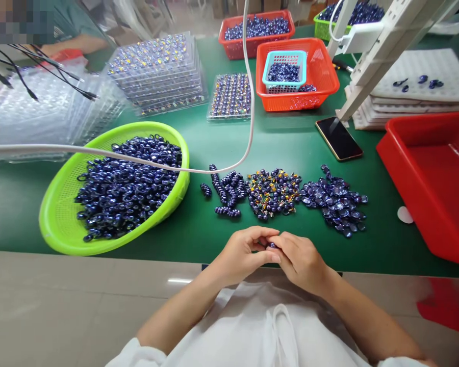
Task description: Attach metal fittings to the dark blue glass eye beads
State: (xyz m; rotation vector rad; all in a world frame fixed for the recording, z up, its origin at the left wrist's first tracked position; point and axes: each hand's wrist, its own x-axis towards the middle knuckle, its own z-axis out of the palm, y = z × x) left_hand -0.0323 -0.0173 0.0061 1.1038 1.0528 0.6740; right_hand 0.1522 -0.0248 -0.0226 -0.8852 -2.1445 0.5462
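Note:
My left hand (241, 253) and my right hand (300, 261) meet at the table's near edge, fingers pinched together around a small dark blue part (272, 245) that barely shows between them. Just beyond them on the green table (290, 148) lie three piles: stacked blue parts (225, 192) on the left, parts with small yellow bits (274, 192) in the middle, and loose blue shells (336, 201) on the right.
A lime green basket (57, 214) full of blue parts sits at left, with a white cable (229, 168) across it. A red bin (436, 178) is at right, a phone (338, 138) beyond. Orange baskets (321, 81) and clear trays (156, 71) stand behind. Another person's arm (69, 46) shows far left.

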